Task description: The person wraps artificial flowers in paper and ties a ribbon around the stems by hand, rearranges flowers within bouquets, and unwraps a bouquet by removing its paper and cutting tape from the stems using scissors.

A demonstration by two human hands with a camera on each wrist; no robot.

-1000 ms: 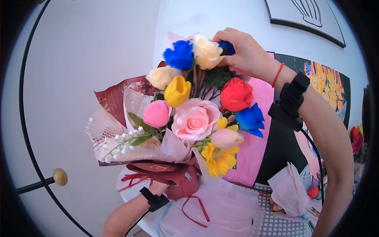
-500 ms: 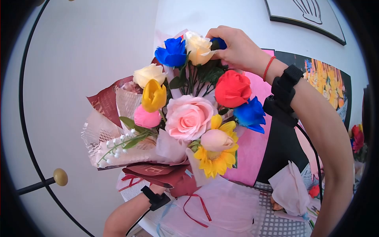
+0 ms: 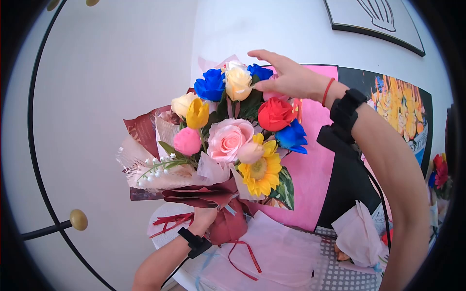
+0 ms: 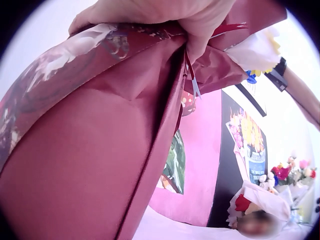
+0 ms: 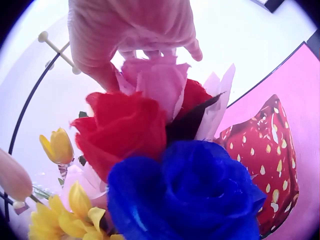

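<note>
One bouquet [image 3: 232, 140] in left grip [image 3: 204, 218]

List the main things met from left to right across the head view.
Round tan knob, white bell-flower sprig, yellow tulip, large pink rose, red rose, thin red bracelet, red flowers by the right edge.

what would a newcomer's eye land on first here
Probably the bouquet in the middle of the head view, with a large pale pink rose at its heart and a yellow sunflower at lower right. Vivid blue roses stand out near its top, close to the open right hand, while the left hand grips the dark red wrapping below. Behind, a bright pink panel catches the eye too.
</note>
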